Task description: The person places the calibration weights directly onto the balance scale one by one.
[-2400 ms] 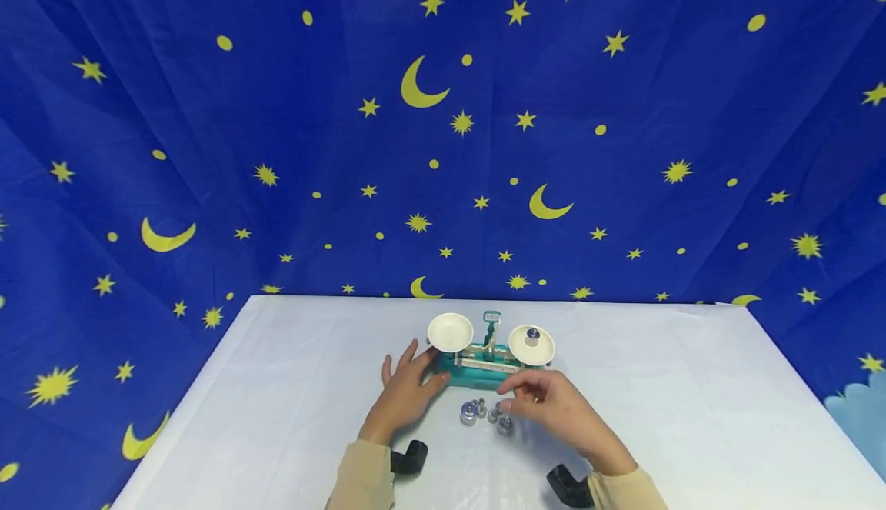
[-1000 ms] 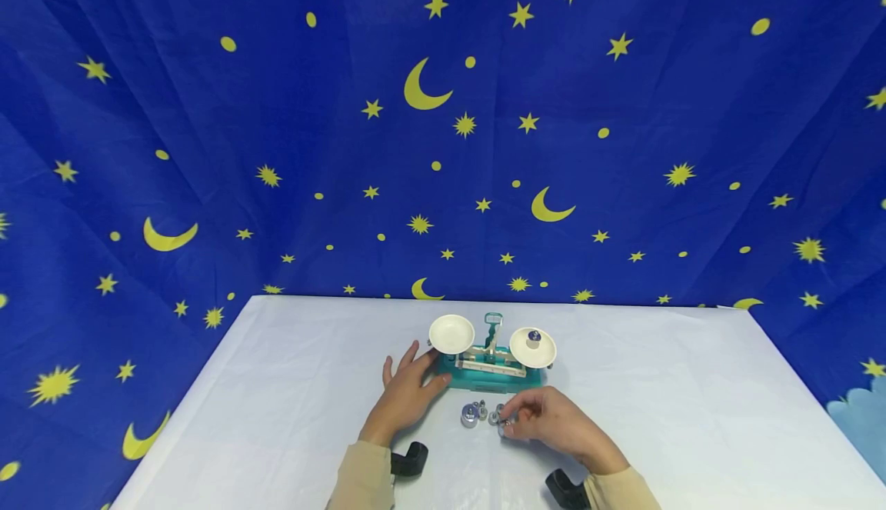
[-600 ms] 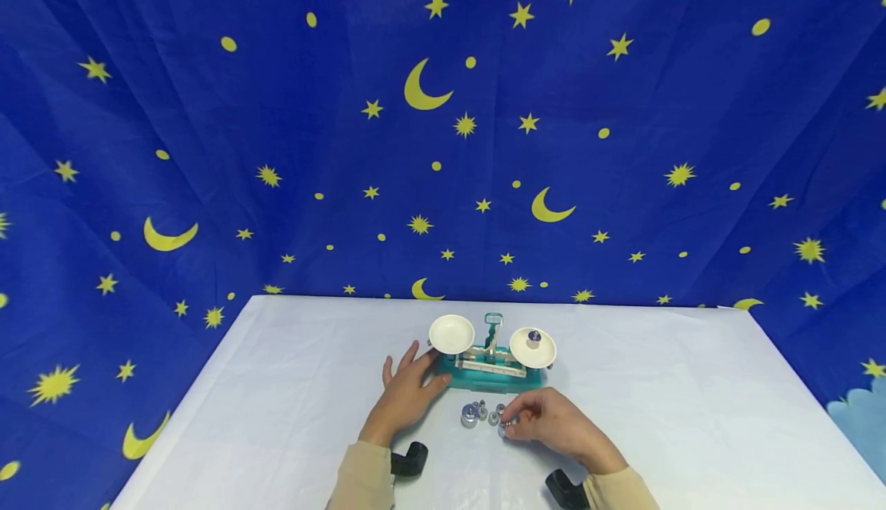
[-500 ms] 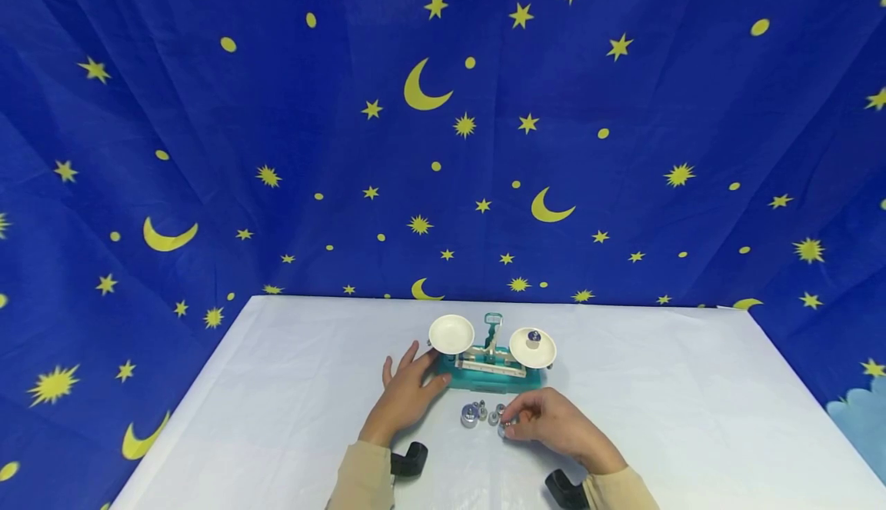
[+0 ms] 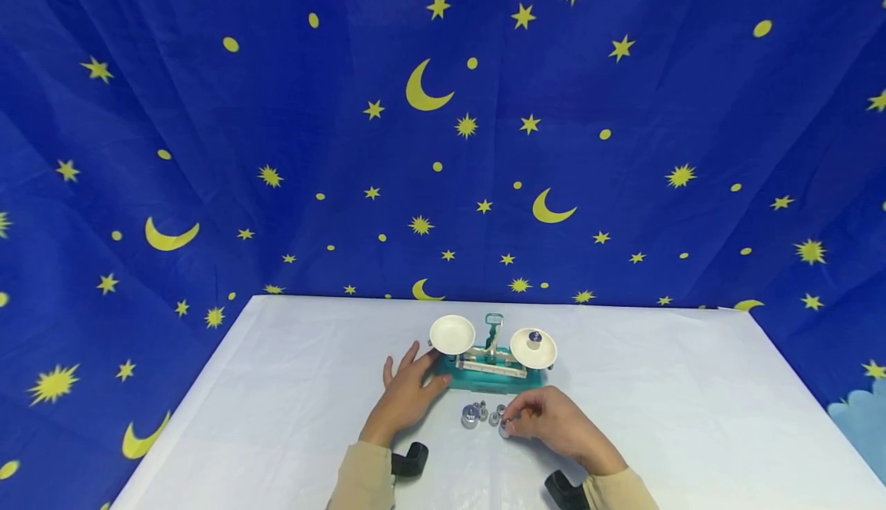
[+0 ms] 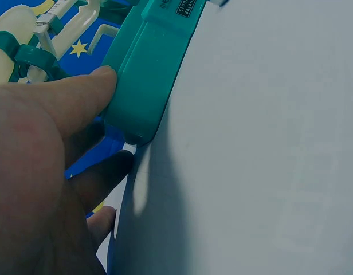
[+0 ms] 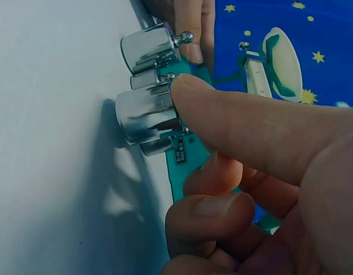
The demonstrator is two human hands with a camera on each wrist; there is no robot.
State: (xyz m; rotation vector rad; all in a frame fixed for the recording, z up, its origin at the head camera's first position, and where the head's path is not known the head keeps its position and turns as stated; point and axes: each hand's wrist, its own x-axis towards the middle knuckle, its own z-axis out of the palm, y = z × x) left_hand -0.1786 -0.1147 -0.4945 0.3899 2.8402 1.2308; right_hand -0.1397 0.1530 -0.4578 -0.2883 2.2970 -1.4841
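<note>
Metal weight (image 7: 142,117) pinched in your right hand (image 5: 550,420); dragging it sideways could topple the neighbouring weights (image 7: 146,48). Left hand (image 5: 408,395), fingers spread, touches the balance (image 5: 487,381); pushing could shift it.

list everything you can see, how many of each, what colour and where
Backdrop: one, blue with yellow stars, moons and dots, behind the table
Table: one, white, beneath the balance
Balance: one, green with white beam, mid-table
Left pan: one, white, atop the balance
Right pan: one, white, atop the balance
Pan weight: one, silver, on the right pan
Pinched weight: one, silver, at the right hand's fingertips
Other weights: at least four, silver, in front of the balance, overlapping
Wrist devices: two, black, at the wrists
Sleeves: two, beige, on the forearms
Left hand: one, bare, touching the balance's left end
Right hand: one, bare, over the weights
</note>
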